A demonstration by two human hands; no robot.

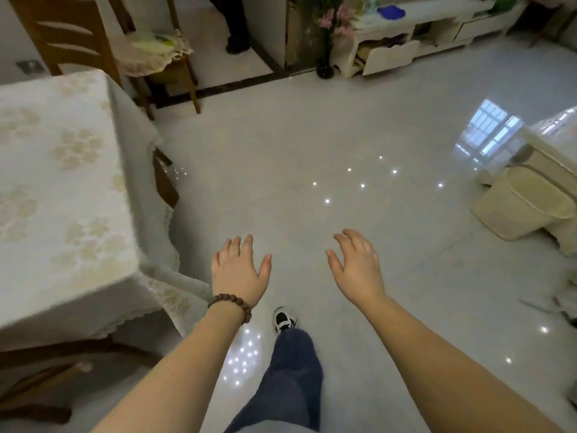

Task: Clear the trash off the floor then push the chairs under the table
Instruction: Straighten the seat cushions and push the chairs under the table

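Observation:
My left hand (239, 270), with a bead bracelet on its wrist, hovers open over the glossy white floor beside the table's near corner. My right hand (357, 268) is open too, about a hand's width to its right, holding nothing. The table (62, 170) with a pale flowered cloth fills the left side. One wooden chair (67, 35) stands at its far end, pulled out, with a lace cover and a pale bag on the seat. Part of another chair (164, 179) shows under the cloth on the right side, and wooden chair parts (46, 370) lie below the near edge. No trash shows on the floor ahead.
A low white cabinet (415, 42) with an open drawer and a dark vase of pink flowers (326, 51) stand at the back. Cream covered furniture (527, 201) is at the right. Another person's legs (237, 23) stand at the top. My shoe (284, 320) steps forward.

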